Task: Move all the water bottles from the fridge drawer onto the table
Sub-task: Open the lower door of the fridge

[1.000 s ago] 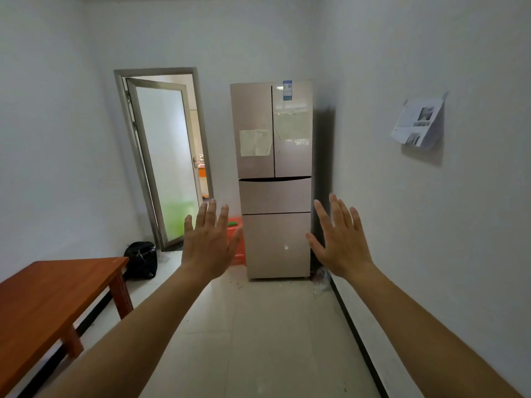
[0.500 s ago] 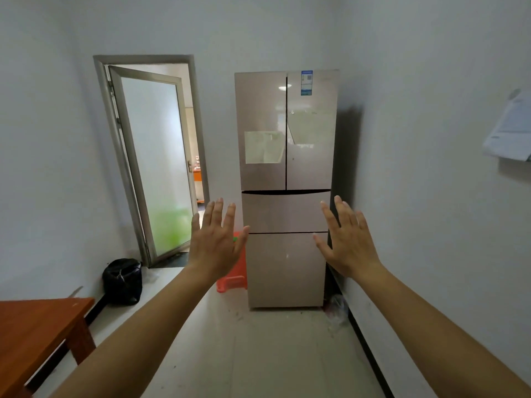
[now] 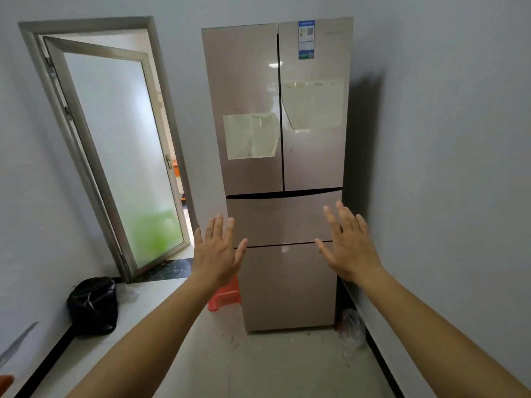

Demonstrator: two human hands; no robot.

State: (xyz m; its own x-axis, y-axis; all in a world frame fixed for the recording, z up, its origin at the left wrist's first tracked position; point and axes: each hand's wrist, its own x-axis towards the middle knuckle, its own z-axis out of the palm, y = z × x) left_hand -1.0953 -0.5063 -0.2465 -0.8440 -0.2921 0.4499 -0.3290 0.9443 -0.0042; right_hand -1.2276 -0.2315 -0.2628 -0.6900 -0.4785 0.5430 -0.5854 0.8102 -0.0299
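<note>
Both arms reach forward, left hand (image 3: 219, 254) at eleven o'clock and right hand (image 3: 350, 248) at one, palms out, fingers spread apart and holding nothing, likely readied for a drawer front; beyond them at twelve stands the fridge (image 3: 283, 173), upper drawer (image 3: 280, 219) and lower drawer (image 3: 287, 285) both closed, so the water bottles are hidden; a table corner (image 3: 5, 380) shows at eight.

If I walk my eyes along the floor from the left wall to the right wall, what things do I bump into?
Black bag → red stool → fridge → crumpled clear plastic bag in the corner by the right wall.
</note>
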